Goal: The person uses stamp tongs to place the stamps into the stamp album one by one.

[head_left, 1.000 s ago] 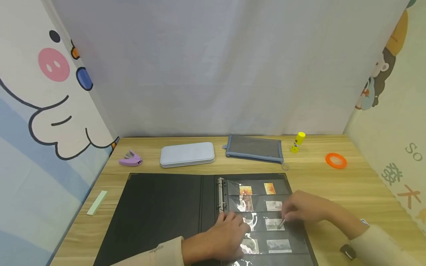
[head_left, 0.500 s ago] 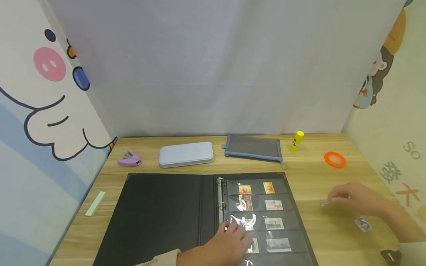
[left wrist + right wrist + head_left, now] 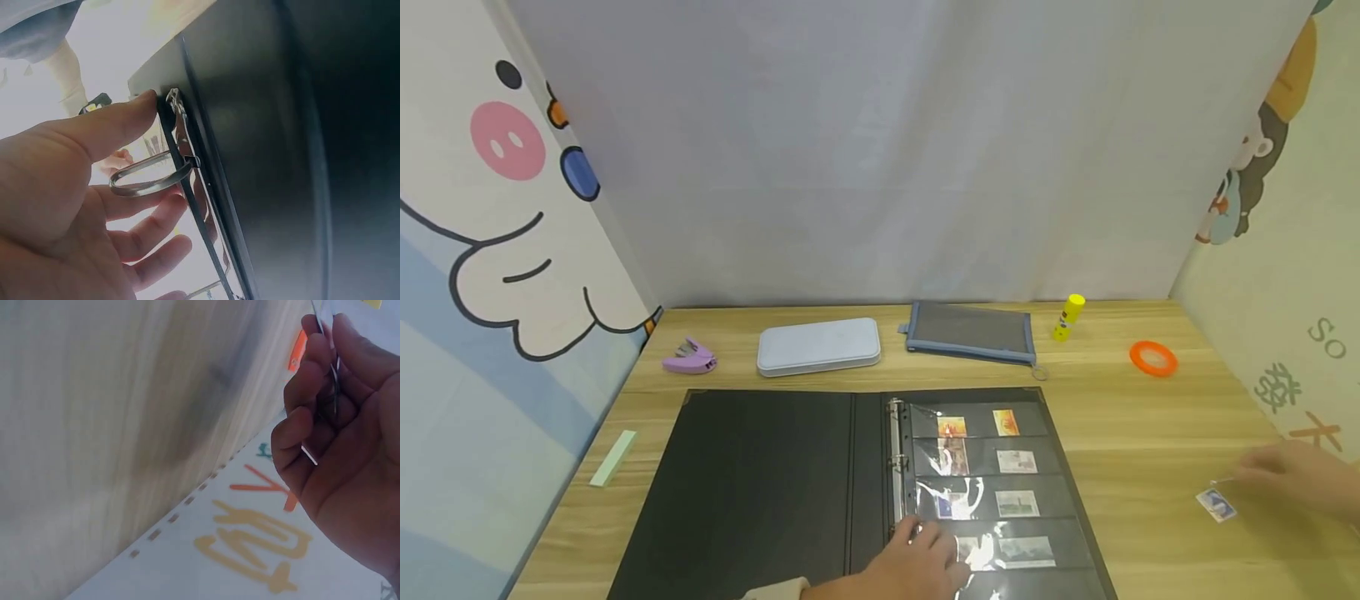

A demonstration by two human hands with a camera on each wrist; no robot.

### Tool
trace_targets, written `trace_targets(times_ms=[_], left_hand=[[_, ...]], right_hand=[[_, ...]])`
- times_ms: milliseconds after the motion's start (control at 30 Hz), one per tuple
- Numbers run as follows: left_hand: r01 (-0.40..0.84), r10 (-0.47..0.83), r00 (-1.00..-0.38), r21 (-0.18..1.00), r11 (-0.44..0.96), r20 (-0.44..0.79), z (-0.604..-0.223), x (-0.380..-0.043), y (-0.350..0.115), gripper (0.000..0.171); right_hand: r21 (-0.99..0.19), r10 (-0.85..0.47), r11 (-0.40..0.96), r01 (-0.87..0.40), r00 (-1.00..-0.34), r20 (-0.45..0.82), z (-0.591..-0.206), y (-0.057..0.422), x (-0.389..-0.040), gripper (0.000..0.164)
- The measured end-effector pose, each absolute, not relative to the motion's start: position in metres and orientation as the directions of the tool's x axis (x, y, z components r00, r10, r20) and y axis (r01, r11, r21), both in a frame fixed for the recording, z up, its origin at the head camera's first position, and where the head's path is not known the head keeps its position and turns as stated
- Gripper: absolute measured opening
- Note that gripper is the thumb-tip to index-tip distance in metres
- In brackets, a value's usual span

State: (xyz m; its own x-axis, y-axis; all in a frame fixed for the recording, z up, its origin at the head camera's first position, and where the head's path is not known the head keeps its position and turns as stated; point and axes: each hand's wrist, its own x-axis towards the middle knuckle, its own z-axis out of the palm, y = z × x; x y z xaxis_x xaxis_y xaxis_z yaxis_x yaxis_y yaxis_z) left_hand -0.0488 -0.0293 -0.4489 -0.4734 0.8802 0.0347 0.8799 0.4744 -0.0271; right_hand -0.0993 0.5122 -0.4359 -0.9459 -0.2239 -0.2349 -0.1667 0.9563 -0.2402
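Observation:
An open black ring binder (image 3: 767,475) holds a clear-pocket page (image 3: 992,492) with several stamps in its rows. My left hand (image 3: 917,567) rests on this page beside the metal rings, its fingers loosely bent. The left wrist view shows the thumb against the page edge next to a metal ring (image 3: 147,184). Off to the right, my right hand (image 3: 1292,479), blurred, pinches metal tweezers (image 3: 335,381) between thumb and fingers. The tweezers' tips are just above a loose blue-and-white stamp (image 3: 1216,505) on the table. Whether they touch it I cannot tell.
Behind the binder lie a purple hole punch (image 3: 690,357), a pale blue case (image 3: 818,347), a grey mesh pouch (image 3: 972,332), a yellow glue stick (image 3: 1068,317) and an orange ring (image 3: 1153,358). A pale green strip (image 3: 613,458) lies left of the binder.
My right hand has moved with the tweezers from the page's right column out to the loose stamp at the right. The left hand stays on the page, slightly nearer the front.

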Motion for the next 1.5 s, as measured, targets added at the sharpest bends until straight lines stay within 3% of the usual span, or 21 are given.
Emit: trace_targets(times_ms=[133, 333, 467, 733, 1067, 1267, 1500], left_hand=[[0.886, 0.888, -0.453, -0.072, 0.458, 0.078, -0.451, -0.047, -0.029, 0.039], [0.863, 0.873, -0.475, -0.134, 0.487, 0.116, -0.453, -0.045, -0.026, 0.044], [0.859, 0.861, -0.501, -0.068, 0.507, 0.086, -0.451, -0.045, -0.026, 0.047], [0.853, 0.853, -0.522, 0.053, 0.520, 0.023, -0.447, -0.046, -0.024, 0.050], [0.838, 0.840, -0.541, 0.059, 0.543, -0.041, -0.444, -0.048, -0.022, 0.050], [0.831, 0.840, -0.535, 0.122, 0.542, -0.088, -0.442, -0.049, -0.022, 0.052], [0.817, 0.830, -0.544, 0.148, 0.558, -0.125, -0.440, -0.049, -0.022, 0.055]], right_hand=[[-0.249, -0.158, 0.965, -0.078, -0.935, -0.319, -0.438, 0.525, -0.094, 0.028], [-0.224, -0.119, 0.974, -0.037, -0.924, -0.364, -0.443, 0.530, -0.089, 0.034], [-0.247, -0.146, 0.967, -0.058, -0.924, -0.354, -0.443, 0.523, -0.087, 0.033], [-0.240, -0.181, 0.964, -0.119, -0.949, -0.257, -0.444, 0.516, -0.087, 0.015], [-0.453, -0.428, 0.810, -0.371, -0.904, -0.025, -0.420, 0.449, -0.106, 0.018], [-0.502, -0.526, 0.742, -0.445, -0.850, -0.024, -0.419, 0.394, -0.125, 0.019], [-0.555, -0.690, 0.614, -0.561, -0.723, -0.032, -0.423, 0.333, -0.141, 0.017]])
